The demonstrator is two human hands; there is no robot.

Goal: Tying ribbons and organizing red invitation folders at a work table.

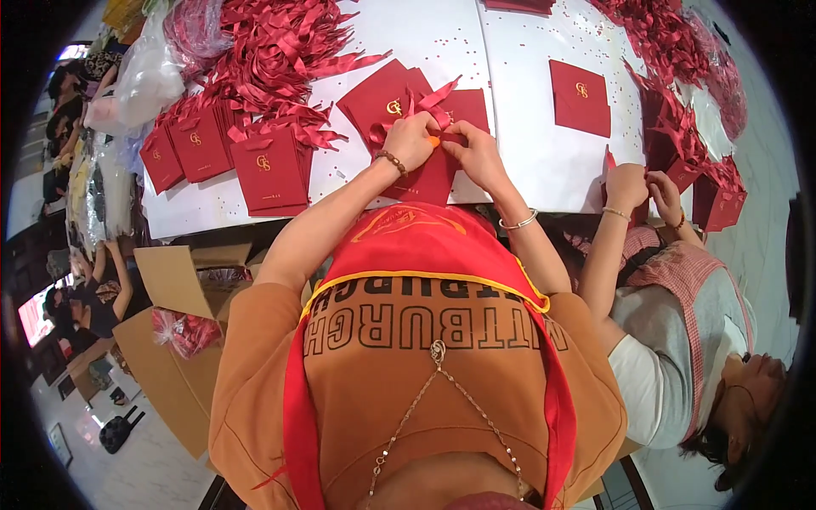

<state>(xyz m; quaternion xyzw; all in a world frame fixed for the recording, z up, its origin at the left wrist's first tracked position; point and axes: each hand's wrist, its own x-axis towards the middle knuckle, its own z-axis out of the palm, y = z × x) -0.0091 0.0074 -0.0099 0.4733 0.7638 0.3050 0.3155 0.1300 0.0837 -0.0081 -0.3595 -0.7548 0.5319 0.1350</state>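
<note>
My left hand [411,141] and my right hand [476,153] meet over a small red paper gift bag [422,185] at the table's near edge. Both hands pinch a glossy red ribbon [435,104], whose loops and ends stick up beyond my fingers. My left thumb shows an orange nail. Where the ribbon passes between the fingertips is mostly hidden. Under and behind my hands lie more flat red bags [382,89], fanned out with gold emblems on them.
To the left stand stacks of ribboned red bags [270,170] below a heap of red ribbons [276,51]. Another flat bag [580,98] lies to the right on the white table [531,161]. A co-worker's hands [629,187] work nearby. An open cardboard box [174,280] sits lower left.
</note>
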